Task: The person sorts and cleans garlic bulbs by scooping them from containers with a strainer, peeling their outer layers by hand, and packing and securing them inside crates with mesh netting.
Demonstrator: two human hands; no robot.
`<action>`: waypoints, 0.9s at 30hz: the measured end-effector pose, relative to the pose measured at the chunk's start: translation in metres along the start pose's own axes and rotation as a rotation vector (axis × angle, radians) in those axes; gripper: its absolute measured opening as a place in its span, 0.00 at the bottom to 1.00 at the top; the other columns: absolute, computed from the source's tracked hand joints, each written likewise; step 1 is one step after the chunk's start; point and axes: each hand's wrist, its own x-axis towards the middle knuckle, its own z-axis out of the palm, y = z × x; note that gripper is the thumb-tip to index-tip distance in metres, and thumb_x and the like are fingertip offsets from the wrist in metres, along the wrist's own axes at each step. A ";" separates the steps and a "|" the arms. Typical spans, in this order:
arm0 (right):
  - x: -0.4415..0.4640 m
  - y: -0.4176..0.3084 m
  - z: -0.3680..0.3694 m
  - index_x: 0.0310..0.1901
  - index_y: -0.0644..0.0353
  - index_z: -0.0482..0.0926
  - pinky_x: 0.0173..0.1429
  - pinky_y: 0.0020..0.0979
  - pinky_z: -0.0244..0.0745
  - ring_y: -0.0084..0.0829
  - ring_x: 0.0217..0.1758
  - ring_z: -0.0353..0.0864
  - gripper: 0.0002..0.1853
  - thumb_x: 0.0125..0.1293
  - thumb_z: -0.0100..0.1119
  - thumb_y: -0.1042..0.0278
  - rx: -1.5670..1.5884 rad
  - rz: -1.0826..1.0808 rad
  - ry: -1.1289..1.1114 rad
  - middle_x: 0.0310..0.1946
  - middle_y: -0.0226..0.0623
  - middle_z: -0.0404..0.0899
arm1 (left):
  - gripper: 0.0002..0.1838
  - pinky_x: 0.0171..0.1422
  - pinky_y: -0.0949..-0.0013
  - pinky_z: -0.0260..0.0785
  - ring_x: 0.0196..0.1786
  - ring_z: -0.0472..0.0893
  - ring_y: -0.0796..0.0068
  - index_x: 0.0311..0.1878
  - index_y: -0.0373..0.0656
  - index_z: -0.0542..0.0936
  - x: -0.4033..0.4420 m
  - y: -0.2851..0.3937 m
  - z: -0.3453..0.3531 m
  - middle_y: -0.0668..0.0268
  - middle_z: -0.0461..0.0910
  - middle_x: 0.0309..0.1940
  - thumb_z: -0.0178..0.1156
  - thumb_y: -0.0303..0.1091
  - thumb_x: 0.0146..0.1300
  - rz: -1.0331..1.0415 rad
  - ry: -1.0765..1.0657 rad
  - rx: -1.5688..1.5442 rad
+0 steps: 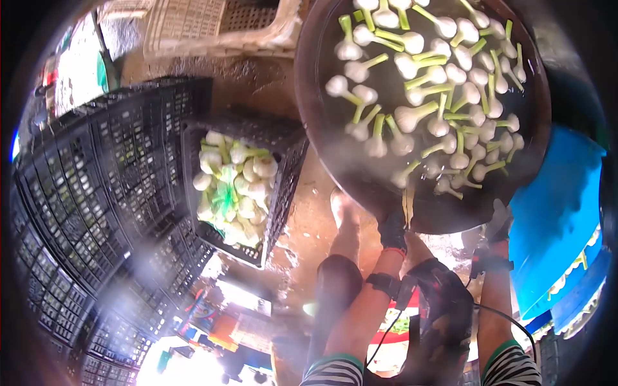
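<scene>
A wide dark round tub of water stands in front of me, with many garlic bulbs on short green stems floating in it. My left hand, in a dark glove, is closed on the tub's near rim. Beside it, a narrow tan strip crosses the rim; I cannot tell what it is. Further right, my right hand, in a greyish glove, grips the rim's near right side. Parts of the fingers on both hands are hidden.
A black crate of garlic with a green net stands left, beside stacked black crates. A beige basket is at the back. Blue tubs stand right. A red container shows between my legs. Cables run along both arms.
</scene>
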 end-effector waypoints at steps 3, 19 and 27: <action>-0.021 0.001 0.008 0.58 0.65 0.66 0.53 0.34 0.70 0.37 0.49 0.73 0.25 0.61 0.56 0.63 -0.477 -0.432 0.176 0.53 0.45 0.71 | 0.25 0.48 0.64 0.72 0.49 0.75 0.70 0.53 0.44 0.73 -0.008 0.014 -0.042 0.64 0.78 0.46 0.64 0.29 0.48 0.808 -0.225 0.969; -0.283 -0.112 0.441 0.41 0.67 0.73 0.45 0.40 0.73 0.49 0.38 0.78 0.16 0.54 0.56 0.66 -1.168 -1.498 -0.888 0.33 0.50 0.79 | 0.29 0.56 0.63 0.69 0.54 0.73 0.61 0.61 0.34 0.65 0.095 0.188 -0.393 0.54 0.68 0.57 0.56 0.38 0.59 0.210 0.395 -0.407; -0.262 -0.114 0.460 0.30 0.60 0.68 0.32 0.46 0.67 0.54 0.28 0.73 0.11 0.52 0.60 0.66 -1.188 -1.649 -0.919 0.20 0.49 0.72 | 0.19 0.50 0.62 0.73 0.44 0.78 0.63 0.52 0.37 0.73 0.130 0.146 -0.392 0.57 0.77 0.45 0.53 0.38 0.62 0.202 0.041 -0.669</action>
